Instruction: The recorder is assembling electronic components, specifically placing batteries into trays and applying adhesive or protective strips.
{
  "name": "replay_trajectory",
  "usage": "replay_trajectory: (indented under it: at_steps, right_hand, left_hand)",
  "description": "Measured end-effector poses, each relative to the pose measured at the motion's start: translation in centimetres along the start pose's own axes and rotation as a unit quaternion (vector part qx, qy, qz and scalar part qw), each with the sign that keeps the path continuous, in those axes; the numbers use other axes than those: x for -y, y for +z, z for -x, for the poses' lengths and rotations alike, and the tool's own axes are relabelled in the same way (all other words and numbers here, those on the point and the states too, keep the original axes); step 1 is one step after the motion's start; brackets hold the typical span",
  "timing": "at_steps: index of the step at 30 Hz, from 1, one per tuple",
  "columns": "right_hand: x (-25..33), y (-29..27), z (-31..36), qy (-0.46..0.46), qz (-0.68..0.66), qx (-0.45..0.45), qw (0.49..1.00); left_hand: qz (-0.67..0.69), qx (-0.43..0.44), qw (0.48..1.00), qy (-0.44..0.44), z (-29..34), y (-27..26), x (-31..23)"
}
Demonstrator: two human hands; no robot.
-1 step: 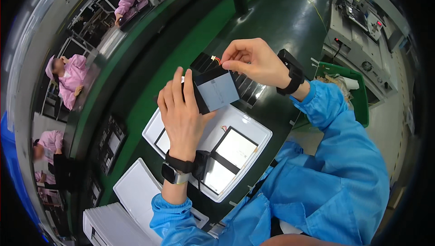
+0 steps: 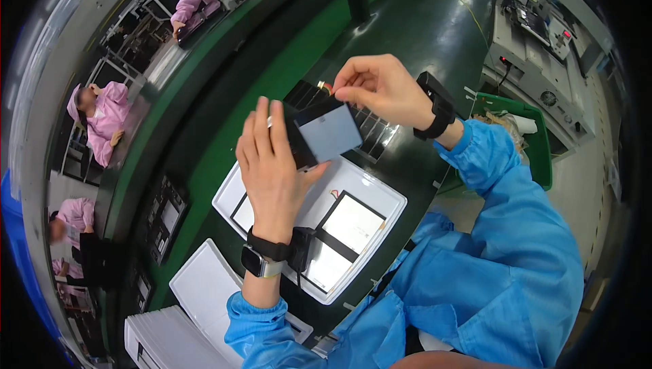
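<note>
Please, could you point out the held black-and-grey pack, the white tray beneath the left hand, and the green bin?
Black-and-grey pack (image 2: 331, 134): head view, middle of its grey face.
White tray (image 2: 309, 200): head view, bare inner floor.
Green bin (image 2: 541, 155): head view, its wall toward the picture's right.

Your left hand shows its back, fingers extended away from you side by side, thumb angled out to the right. Your right hand points left, thumb and index fingertips pinched close, the other fingers curled, the forearm slanting in from your right.
</note>
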State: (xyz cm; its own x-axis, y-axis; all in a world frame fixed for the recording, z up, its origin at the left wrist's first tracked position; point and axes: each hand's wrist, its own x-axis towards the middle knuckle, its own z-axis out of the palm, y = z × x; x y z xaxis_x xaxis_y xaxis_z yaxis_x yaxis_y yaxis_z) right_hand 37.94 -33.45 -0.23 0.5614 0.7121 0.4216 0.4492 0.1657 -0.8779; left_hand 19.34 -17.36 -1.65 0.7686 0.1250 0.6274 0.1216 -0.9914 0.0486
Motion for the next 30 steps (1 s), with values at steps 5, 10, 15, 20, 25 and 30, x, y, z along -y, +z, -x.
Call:
replay_trajectory:
  at_steps: [5, 10, 15, 20, 25, 30]
  right_hand:
    - [-4.6, -6.5, -2.1, -0.027, 0.11, -0.16, 0.981]
    - [-10.1, -13.5, -5.1, -0.085, 0.224, -0.325, 0.915]
    - [-16.7, -16.9, -8.8, -0.089, 0.255, -0.376, 0.886]
    - [-19.6, -18.4, -12.4, -0.074, 0.293, -0.444, 0.844]
    - [-20.9, -18.8, -13.8, -0.054, 0.29, -0.464, 0.835]
    - [-23.4, -20.2, -13.3, 0.007, 0.237, -0.444, 0.864]
  left_hand:
    - [0.014, -0.053, 0.998, -0.021, 1.1, -0.1, 0.7]
    - [0.102, 0.055, 0.992, -0.057, 5.6, 4.1, 2.1]
    - [0.126, 0.097, 0.986, -0.048, 5.9, 4.8, 2.3]
    - [0.125, 0.096, 0.986, -0.05, 5.8, 4.8, 2.3]
    - [0.128, 0.101, 0.985, -0.052, 5.9, 4.7, 2.4]
    - [0.125, 0.102, 0.986, -0.049, 5.7, 4.6, 2.2]
